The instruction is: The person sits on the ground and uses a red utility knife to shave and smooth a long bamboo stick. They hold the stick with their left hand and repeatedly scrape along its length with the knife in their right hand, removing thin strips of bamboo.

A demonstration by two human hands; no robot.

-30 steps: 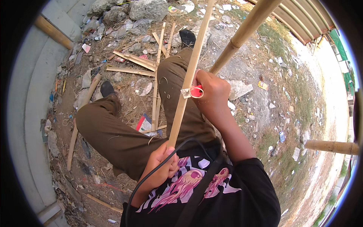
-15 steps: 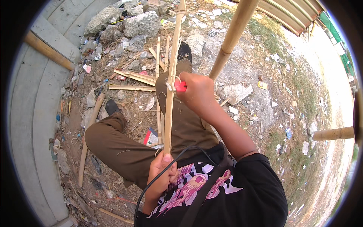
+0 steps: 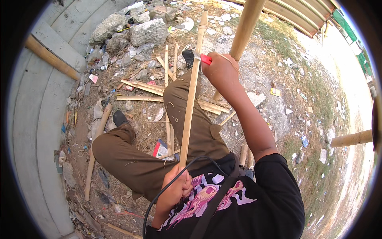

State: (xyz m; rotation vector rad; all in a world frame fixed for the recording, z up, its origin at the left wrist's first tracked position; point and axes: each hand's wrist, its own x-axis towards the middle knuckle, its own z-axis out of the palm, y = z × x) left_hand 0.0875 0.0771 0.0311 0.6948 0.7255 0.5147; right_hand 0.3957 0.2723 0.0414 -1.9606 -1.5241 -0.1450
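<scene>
In the head view, the person's left hand [image 3: 174,187] is closed around the lower end of a long bamboo strip [image 3: 191,99], which slants up and slightly rightward from near the waist, in front of the trousered right leg [image 3: 181,101]. The right hand [image 3: 223,71] is curled around a red-handled knife [image 3: 205,59], its blade against the upper part of the strip; a thin pale shaving [image 3: 231,63] arcs over that hand. Split bamboo pieces [image 3: 143,87] lie crossed on the littered ground between and beyond the legs, rocks [image 3: 149,32] sit farther off, and a thick bamboo pole [image 3: 247,30] stands just beyond the right hand.
</scene>
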